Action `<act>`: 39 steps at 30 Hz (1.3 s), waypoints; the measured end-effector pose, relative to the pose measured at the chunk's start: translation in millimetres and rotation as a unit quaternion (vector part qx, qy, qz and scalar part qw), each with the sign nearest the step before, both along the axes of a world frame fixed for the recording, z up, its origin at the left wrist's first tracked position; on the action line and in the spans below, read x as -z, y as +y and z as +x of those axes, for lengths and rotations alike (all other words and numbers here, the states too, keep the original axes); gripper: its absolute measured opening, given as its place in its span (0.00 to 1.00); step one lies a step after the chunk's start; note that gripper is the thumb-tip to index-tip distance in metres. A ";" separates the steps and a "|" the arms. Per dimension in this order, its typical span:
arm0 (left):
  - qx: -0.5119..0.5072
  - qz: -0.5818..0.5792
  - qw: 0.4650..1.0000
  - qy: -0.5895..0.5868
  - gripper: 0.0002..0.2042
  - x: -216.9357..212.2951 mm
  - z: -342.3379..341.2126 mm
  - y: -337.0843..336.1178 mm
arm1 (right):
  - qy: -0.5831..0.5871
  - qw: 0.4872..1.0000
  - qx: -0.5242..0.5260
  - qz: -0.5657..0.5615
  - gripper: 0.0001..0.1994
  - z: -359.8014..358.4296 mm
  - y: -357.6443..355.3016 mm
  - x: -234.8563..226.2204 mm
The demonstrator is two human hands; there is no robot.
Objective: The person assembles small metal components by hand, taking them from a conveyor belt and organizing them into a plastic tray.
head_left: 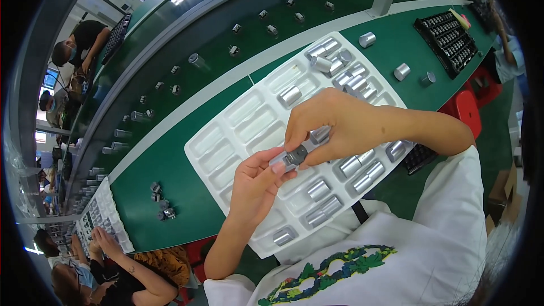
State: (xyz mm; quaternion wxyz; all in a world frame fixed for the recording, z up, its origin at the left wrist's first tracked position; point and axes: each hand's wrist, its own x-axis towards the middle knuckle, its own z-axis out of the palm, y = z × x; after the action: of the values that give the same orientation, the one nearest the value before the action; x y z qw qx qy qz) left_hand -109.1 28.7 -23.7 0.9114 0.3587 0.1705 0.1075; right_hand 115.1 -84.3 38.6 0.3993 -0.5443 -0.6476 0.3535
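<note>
Over a white molded plastic tray (242, 112), my two hands meet at one small assembly. My left hand (255, 188) is closed around a silver metal can (279, 164), thumb on top. The fingertips of my right hand (335, 126) pinch a dark grey part (297, 155) at the can's end. How deep that part sits inside the can is hidden by the fingers. Silver cylinders (318, 190) lie in several tray compartments, on the right and near sides, while compartments on the left side hold none. The tray's near edge rests against my shirt.
Small dark components (163, 207) lie on the green table (136, 215) to the left. Loose silver cylinders (402, 71) and a black rack (447, 39) are at the right. A green conveyor belt (215, 51) carries spaced parts behind a metal rail. Co-workers sit at left and far right.
</note>
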 end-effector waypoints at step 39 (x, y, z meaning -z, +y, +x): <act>0.147 0.742 0.650 0.069 0.30 -45.4 42.3 -45.5 | -0.296 0.905 0.220 0.213 0.17 66.6 8.8 -40.0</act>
State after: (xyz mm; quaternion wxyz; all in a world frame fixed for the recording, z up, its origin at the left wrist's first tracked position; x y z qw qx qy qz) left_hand -66.8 -16.8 21.7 0.3301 0.9423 0.0417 0.0378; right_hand 181.7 -75.6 78.6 0.3634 -0.6545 -0.6597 -0.0666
